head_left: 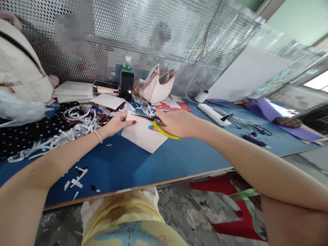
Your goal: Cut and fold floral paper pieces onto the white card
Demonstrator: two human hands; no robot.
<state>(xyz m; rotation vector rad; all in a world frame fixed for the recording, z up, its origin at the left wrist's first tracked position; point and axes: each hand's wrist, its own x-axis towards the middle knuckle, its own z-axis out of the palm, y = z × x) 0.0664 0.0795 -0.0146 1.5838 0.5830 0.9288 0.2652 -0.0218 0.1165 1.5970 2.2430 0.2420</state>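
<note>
Two hands meet toward the far edge of the blue table [153, 164]. The left hand [116, 123] pinches the far-left corner of the white rectangular paper sheet [140, 136], fingertips close to the blades, so a slip could nick them. The right hand [179, 123] grips the yellow-handled metal scissors [164, 132]; loosely held paper might tear crookedly.

We find the blue table [123, 164] bare and open along its front edge, this side of the white sheet [140, 136]. Left of the sheet, shredded paper [51, 141] crowds the way. Behind it stand a handbag [156, 89] and a bottle [127, 66], and a power strip [214, 114] lies to the right.
</note>
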